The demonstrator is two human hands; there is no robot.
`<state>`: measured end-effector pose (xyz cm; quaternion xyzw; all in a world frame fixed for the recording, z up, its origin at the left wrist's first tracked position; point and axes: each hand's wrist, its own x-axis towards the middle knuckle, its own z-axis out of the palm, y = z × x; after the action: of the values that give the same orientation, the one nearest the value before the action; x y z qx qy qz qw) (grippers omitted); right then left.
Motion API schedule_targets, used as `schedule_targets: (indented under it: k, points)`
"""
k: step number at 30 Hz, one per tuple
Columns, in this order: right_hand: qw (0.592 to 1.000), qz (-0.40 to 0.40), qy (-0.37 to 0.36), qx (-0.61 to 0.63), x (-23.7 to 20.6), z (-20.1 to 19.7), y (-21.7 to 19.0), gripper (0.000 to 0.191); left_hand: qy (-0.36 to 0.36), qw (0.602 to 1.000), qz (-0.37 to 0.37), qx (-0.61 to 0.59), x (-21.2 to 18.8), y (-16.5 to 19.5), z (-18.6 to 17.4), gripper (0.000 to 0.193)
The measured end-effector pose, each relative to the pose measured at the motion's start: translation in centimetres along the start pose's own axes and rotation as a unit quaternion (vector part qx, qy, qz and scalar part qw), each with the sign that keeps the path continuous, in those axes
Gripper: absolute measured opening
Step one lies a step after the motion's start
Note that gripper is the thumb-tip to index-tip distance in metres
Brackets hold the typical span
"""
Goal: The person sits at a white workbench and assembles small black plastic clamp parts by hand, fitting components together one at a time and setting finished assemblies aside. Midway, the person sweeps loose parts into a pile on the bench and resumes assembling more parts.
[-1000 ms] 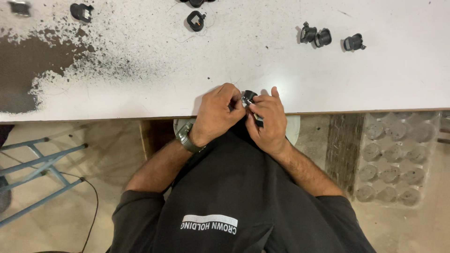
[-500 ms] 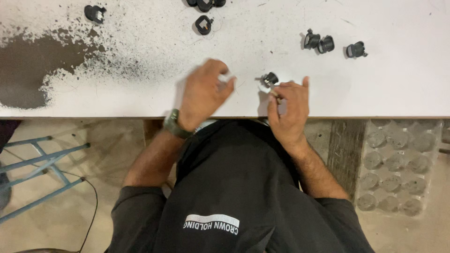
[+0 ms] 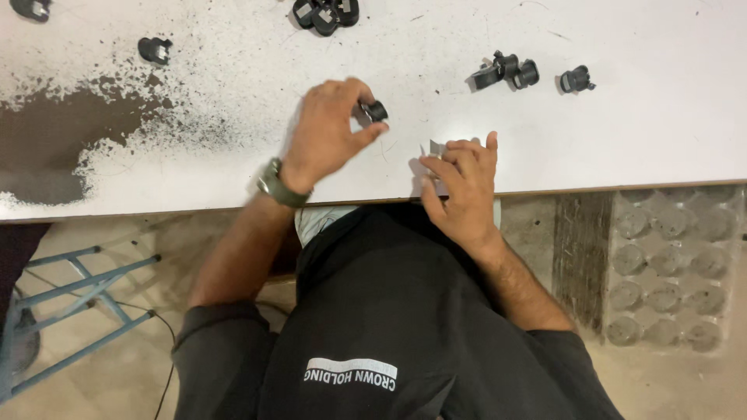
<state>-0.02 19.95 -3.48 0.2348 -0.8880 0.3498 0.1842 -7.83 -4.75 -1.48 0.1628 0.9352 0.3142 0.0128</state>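
The grip of the left hand (image 3: 331,132) is closed on a small black plastic part (image 3: 373,110), pinched between thumb and fingertips just above the white worktop (image 3: 669,132). The wrist carries a watch (image 3: 274,183) and crosses the worktop's near edge, which runs just below both hands. The right hand (image 3: 461,187) lies to the right of that grip, near but not touching it, with fingers curled over a small pale, flat piece (image 3: 433,148) at the worktop's edge; whether it pinches the piece or only rests on it cannot be told.

Between the two hands is a narrow strip of bare surface. Beyond and right of the grip the white top stretches open up to three black parts: a pair touching each other (image 3: 506,71) and a single one (image 3: 576,79) just beside them. Straight beyond the grip, at the far border of the view, sits a cluster of black parts (image 3: 325,14), too cropped to count. Far to the left lie one black part (image 3: 154,50) and another at the corner (image 3: 31,8), above a dark worn patch (image 3: 54,148) speckled at its margins.
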Motion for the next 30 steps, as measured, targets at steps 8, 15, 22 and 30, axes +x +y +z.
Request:
schedule_targets:
  k: [8,15,22,30]
  points:
    - [0.997,0.026,-0.058,-0.045,1.0,1.3,-0.7,0.046,0.115,0.991,0.041,-0.049,-5.0,4.4,4.9,0.036]
    - [0.998,0.022,-0.057,-0.016,0.4,1.0,0.0,0.044,0.05,0.995,0.065,-0.06,-5.3,4.6,4.1,0.037]
    - [0.998,0.039,-0.046,0.002,-0.1,0.5,0.2,0.044,0.024,0.993,0.091,-0.07,-5.6,4.5,3.8,0.033]
    - [0.997,0.02,-0.068,-0.007,0.1,0.4,1.1,0.045,0.041,0.989,0.132,-0.043,-5.1,5.4,4.3,0.023]
